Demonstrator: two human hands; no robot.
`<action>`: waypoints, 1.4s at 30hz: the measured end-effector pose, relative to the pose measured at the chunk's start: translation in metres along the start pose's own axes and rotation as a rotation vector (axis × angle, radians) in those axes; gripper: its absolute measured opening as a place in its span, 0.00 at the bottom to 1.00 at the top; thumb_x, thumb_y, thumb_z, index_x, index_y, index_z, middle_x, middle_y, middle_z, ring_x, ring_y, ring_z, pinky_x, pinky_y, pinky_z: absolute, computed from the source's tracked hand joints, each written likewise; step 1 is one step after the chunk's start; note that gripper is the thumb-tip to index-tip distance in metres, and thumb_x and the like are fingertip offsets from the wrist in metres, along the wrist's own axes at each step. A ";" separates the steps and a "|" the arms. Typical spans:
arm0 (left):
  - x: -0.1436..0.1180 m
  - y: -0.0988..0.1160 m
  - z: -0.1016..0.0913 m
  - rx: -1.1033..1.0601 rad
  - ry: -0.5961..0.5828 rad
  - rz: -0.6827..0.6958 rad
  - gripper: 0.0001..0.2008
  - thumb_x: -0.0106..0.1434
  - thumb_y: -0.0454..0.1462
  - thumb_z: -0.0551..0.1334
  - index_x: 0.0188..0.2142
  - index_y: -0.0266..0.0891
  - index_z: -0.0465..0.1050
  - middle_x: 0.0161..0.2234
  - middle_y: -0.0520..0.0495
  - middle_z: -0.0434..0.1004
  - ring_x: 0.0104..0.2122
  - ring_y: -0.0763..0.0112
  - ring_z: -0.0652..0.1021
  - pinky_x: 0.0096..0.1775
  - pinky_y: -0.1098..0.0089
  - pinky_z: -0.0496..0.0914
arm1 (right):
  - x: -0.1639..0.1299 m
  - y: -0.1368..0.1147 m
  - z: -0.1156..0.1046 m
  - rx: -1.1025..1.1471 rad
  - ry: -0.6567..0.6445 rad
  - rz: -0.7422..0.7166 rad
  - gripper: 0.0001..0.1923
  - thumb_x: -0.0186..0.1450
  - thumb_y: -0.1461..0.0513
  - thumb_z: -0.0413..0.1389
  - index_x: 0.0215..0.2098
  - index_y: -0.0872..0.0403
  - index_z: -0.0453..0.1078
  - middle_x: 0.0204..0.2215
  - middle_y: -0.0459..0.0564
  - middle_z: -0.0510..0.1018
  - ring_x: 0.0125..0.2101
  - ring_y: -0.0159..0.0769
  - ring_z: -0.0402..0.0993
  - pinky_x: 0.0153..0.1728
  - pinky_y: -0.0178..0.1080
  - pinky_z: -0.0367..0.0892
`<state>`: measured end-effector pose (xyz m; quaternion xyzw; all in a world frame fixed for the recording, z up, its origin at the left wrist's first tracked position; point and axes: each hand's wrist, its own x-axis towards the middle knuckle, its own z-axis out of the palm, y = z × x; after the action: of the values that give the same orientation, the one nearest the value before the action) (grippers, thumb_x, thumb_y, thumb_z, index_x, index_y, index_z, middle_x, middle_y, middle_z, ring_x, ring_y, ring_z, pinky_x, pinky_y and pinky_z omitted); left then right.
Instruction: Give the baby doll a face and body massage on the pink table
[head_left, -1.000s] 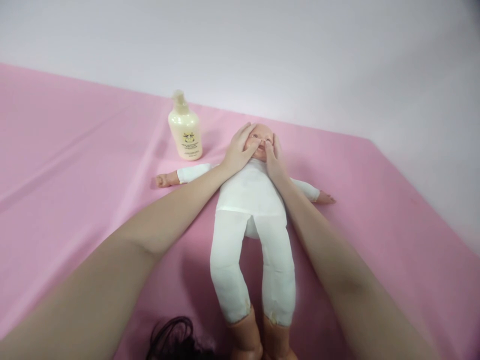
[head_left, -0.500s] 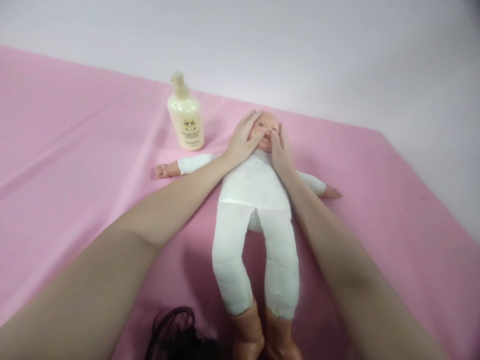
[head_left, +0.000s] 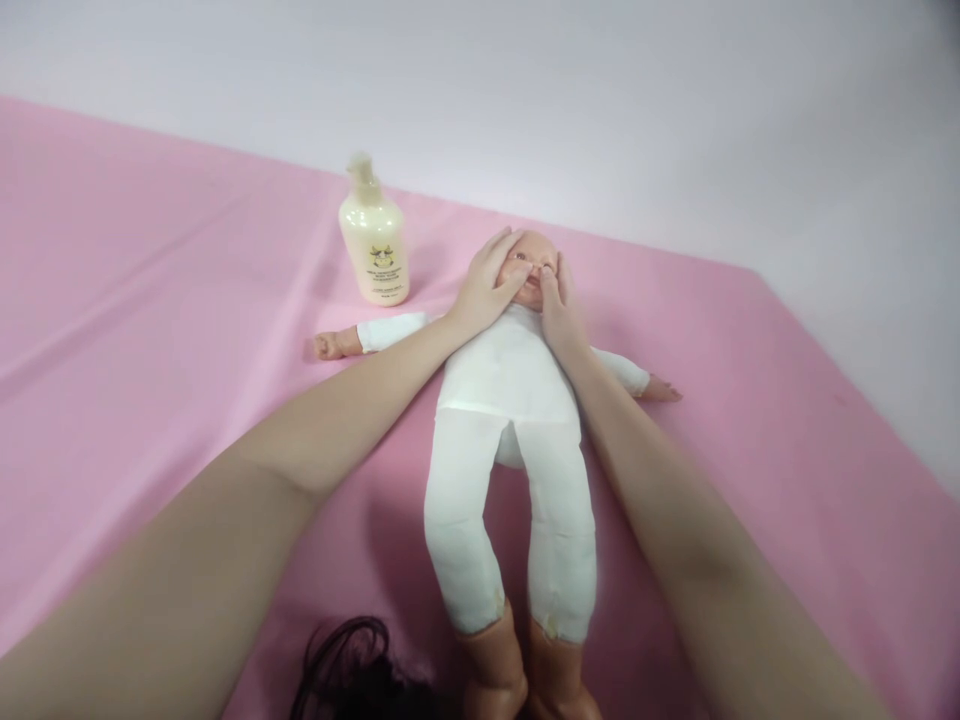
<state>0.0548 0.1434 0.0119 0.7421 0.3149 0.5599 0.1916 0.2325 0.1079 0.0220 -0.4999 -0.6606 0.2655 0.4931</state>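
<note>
A baby doll (head_left: pixel 511 365) with a white cloth body lies on its back, its head away from me and its arms spread out. Cupped around one side of its head is my left hand (head_left: pixel 489 288), the thumb resting on the cheek beside the nose. My right hand (head_left: pixel 561 308) holds the other side of the head, its thumb near the doll's mouth and nose. Both palms touch the head, and the fingers wrap along its sides. Part of the doll's face shows between the thumbs.
A pale yellow pump bottle (head_left: pixel 375 250) with a cow picture stands left of the doll's head. Pink cloth (head_left: pixel 150 270) covers the table, with a white surface (head_left: pixel 480 90) beyond its far edge. Dark hair (head_left: pixel 360 670) shows at the bottom edge.
The whole view has shifted very slightly, so the bottle and the doll's head sit a little lower. Both hands stay on the doll's head, with the thumbs barely moved.
</note>
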 end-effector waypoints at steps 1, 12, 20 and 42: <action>0.000 0.000 0.000 -0.002 0.003 -0.002 0.38 0.69 0.65 0.52 0.69 0.48 0.62 0.72 0.41 0.60 0.72 0.52 0.62 0.73 0.50 0.53 | 0.000 0.000 0.000 0.002 0.008 0.010 0.48 0.69 0.32 0.45 0.77 0.46 0.47 0.77 0.46 0.51 0.76 0.44 0.45 0.77 0.51 0.41; 0.000 0.000 0.001 0.008 0.003 -0.001 0.37 0.70 0.64 0.51 0.69 0.48 0.61 0.73 0.41 0.59 0.73 0.52 0.61 0.73 0.50 0.52 | -0.006 -0.011 0.000 -0.007 0.038 0.049 0.47 0.69 0.33 0.46 0.77 0.48 0.48 0.76 0.48 0.53 0.76 0.41 0.47 0.76 0.49 0.43; -0.001 0.000 0.000 0.010 0.001 -0.008 0.37 0.70 0.63 0.53 0.69 0.47 0.61 0.73 0.40 0.59 0.72 0.52 0.61 0.73 0.50 0.53 | -0.001 -0.001 0.002 -0.002 0.038 0.033 0.44 0.70 0.34 0.46 0.76 0.43 0.49 0.76 0.44 0.54 0.76 0.43 0.47 0.76 0.53 0.42; -0.001 -0.001 0.000 0.019 -0.014 -0.020 0.38 0.70 0.62 0.53 0.70 0.44 0.60 0.73 0.39 0.58 0.72 0.54 0.62 0.73 0.53 0.53 | -0.003 -0.001 0.003 0.047 0.025 0.053 0.51 0.68 0.32 0.46 0.78 0.50 0.45 0.77 0.48 0.48 0.77 0.44 0.43 0.76 0.49 0.41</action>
<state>0.0547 0.1437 0.0102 0.7445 0.3263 0.5498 0.1923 0.2292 0.1054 0.0206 -0.5090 -0.6344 0.2877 0.5057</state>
